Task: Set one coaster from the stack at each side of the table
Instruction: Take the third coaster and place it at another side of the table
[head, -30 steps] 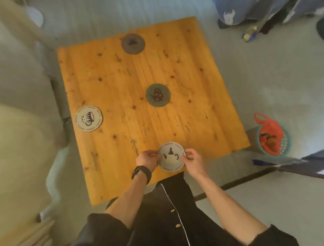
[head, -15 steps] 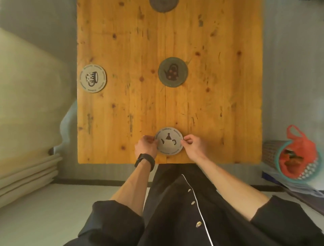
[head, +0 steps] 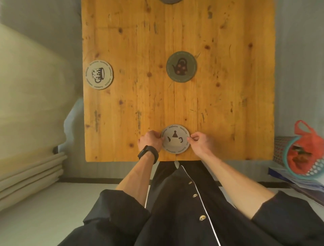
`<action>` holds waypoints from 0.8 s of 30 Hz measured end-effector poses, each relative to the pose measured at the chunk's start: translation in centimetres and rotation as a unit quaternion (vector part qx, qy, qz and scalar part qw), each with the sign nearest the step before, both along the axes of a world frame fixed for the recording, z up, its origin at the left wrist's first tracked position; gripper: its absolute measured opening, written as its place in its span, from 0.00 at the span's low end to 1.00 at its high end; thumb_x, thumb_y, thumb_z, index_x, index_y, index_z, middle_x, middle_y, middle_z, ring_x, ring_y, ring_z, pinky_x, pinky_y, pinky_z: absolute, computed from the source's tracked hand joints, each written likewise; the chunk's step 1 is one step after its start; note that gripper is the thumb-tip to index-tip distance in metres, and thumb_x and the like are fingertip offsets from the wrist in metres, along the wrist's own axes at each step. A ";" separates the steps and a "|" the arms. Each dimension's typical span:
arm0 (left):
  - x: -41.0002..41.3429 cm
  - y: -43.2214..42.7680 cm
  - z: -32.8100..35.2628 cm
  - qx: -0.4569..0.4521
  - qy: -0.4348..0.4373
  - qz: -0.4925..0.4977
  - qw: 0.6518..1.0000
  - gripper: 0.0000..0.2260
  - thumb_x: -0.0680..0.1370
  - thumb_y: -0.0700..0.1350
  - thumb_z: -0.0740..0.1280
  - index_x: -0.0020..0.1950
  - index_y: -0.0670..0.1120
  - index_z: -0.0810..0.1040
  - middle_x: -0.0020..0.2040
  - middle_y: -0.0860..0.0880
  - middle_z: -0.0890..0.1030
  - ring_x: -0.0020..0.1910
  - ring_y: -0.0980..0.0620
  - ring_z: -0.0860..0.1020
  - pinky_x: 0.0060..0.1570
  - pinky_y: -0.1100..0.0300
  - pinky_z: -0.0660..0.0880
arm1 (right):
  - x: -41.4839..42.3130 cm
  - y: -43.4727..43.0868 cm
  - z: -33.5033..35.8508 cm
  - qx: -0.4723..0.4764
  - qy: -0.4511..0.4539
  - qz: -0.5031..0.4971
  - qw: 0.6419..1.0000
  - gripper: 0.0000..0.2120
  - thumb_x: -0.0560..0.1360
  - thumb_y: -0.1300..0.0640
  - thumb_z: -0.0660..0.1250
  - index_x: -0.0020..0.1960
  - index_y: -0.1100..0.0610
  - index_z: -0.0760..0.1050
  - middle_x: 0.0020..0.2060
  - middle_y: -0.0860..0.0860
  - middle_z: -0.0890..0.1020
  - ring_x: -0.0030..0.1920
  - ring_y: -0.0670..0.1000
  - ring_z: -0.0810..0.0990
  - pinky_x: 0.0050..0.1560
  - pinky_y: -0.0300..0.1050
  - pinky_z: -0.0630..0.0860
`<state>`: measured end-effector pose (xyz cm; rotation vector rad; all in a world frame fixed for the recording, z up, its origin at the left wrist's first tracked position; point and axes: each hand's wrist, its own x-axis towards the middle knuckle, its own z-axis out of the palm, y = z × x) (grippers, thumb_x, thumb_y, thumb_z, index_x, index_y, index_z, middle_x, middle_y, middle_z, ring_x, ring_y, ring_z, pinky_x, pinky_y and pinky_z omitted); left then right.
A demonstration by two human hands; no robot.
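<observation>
A pale round coaster with a dark teapot print lies flat at the near edge of the wooden table. My left hand pinches its left rim and my right hand pinches its right rim. A pale coaster with a mug print lies at the table's left edge. In the middle of the table rests a dark green coaster with a kettle print. The rim of another dark coaster shows at the far edge, cut off by the frame.
A teal basket with a red bag stands on the floor to the right of the table. Pale folded mats lie to the left. My dark clothing fills the bottom of the view.
The view has swung round so the table now sits square in front of me. Both hands stay on the pale teapot coaster at the near edge.
</observation>
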<state>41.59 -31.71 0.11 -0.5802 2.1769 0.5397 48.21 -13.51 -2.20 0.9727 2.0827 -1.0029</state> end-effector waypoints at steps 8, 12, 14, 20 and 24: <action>0.0 0.0 0.1 -0.037 0.002 -0.068 0.997 0.11 0.74 0.57 0.68 0.52 0.54 0.82 0.49 0.48 0.85 0.55 0.44 0.79 0.68 0.44 0.63 | -0.2 0.0 0.3 0.024 0.000 0.019 1.000 0.13 0.78 0.50 0.70 0.58 0.56 0.80 0.54 0.51 0.85 0.52 0.51 0.83 0.50 0.46 0.79; 0.2 0.1 0.1 -0.054 0.020 -0.101 0.993 0.12 0.75 0.57 0.67 0.55 0.54 0.79 0.51 0.47 0.84 0.56 0.44 0.78 0.68 0.44 0.61 | -0.2 -0.3 0.5 0.048 0.007 0.040 0.998 0.11 0.78 0.50 0.70 0.57 0.55 0.80 0.51 0.51 0.86 0.46 0.49 0.82 0.47 0.45 0.80; 0.4 0.3 0.3 -0.066 0.036 -0.146 0.986 0.13 0.76 0.57 0.66 0.57 0.53 0.78 0.52 0.46 0.84 0.60 0.42 0.76 0.70 0.43 0.59 | -0.3 -0.4 0.6 0.069 0.014 0.064 0.995 0.10 0.79 0.50 0.69 0.55 0.55 0.80 0.49 0.51 0.86 0.43 0.49 0.81 0.45 0.46 0.80; 1.2 0.3 -0.1 -0.079 0.127 -0.307 0.940 0.17 0.77 0.51 0.66 0.66 0.54 0.70 0.57 0.47 0.78 0.60 0.42 0.73 0.68 0.43 0.61 | 0.0 -0.7 1.4 0.129 0.079 0.175 0.973 0.10 0.79 0.52 0.68 0.54 0.58 0.75 0.45 0.52 0.81 0.43 0.53 0.80 0.42 0.50 0.81; 1.0 0.4 0.3 -0.065 0.120 -0.385 0.913 0.19 0.77 0.49 0.63 0.68 0.54 0.69 0.60 0.48 0.74 0.62 0.43 0.70 0.70 0.44 0.60 | 0.3 -0.3 1.2 0.122 0.126 0.267 0.948 0.09 0.80 0.54 0.66 0.58 0.54 0.73 0.50 0.51 0.78 0.43 0.50 0.78 0.43 0.47 0.81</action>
